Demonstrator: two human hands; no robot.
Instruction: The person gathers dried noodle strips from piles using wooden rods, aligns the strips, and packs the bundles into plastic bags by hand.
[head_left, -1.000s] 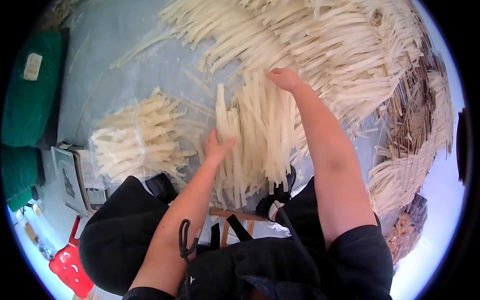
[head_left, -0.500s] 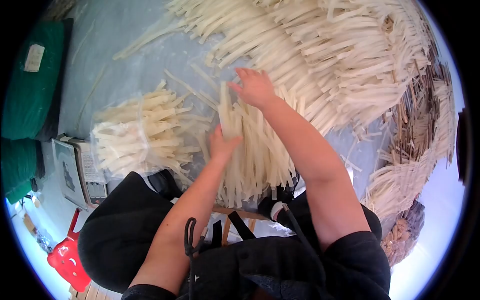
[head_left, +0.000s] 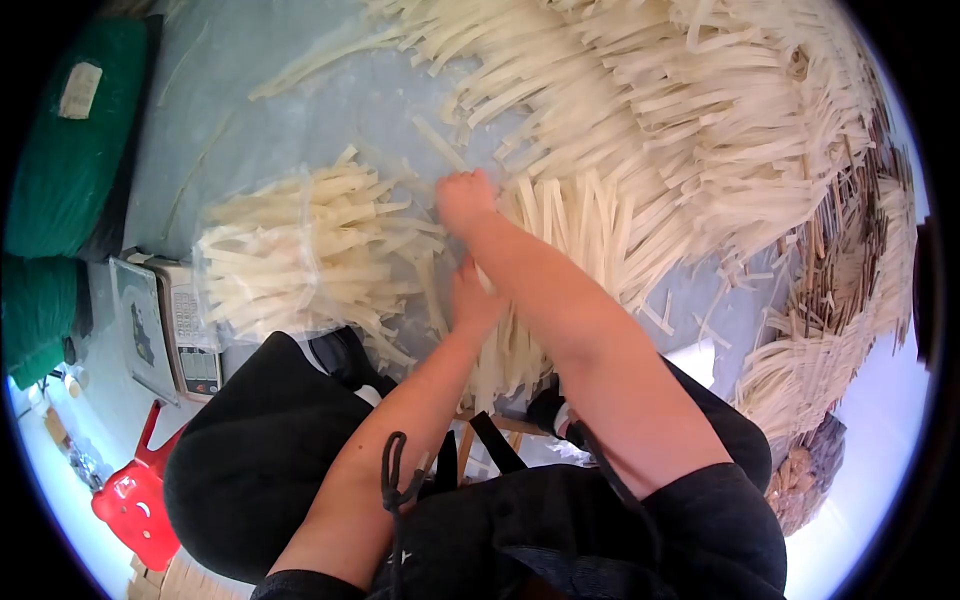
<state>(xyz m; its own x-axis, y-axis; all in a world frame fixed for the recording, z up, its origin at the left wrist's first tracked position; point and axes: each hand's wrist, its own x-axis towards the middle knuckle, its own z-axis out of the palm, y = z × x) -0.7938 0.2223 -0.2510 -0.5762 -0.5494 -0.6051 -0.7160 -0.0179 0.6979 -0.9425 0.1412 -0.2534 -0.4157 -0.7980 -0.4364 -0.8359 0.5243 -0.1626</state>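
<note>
Long, flat, pale strips that look like dried noodles lie in a bundle (head_left: 585,225) in front of me, running toward my lap. My right hand (head_left: 465,200) is closed just beyond the bundle's upper left corner, fingers curled down; what they hold is hidden. Close to its knuckles lies a loose strip (head_left: 437,140). Below it, my left hand (head_left: 475,295) rests at the bundle's left edge, thumb and a finger apart, partly covered by my right forearm. Left of both hands is a clear plastic bag (head_left: 308,235) filled with similar strips, some sticking out of its right end.
A large spread of strips (head_left: 690,130) covers the far right of the grey surface (head_left: 290,130). Thin brown sticks (head_left: 835,260) edge it. On the left stand a scale (head_left: 185,320) and green wrapped bundles (head_left: 75,150). A red stool (head_left: 140,510) is lower left.
My right hand has moved left and down from above the bundle, and its spread fingers have curled closed. The left hand has shifted slightly right. A loose strip left of the bundle no longer shows.
</note>
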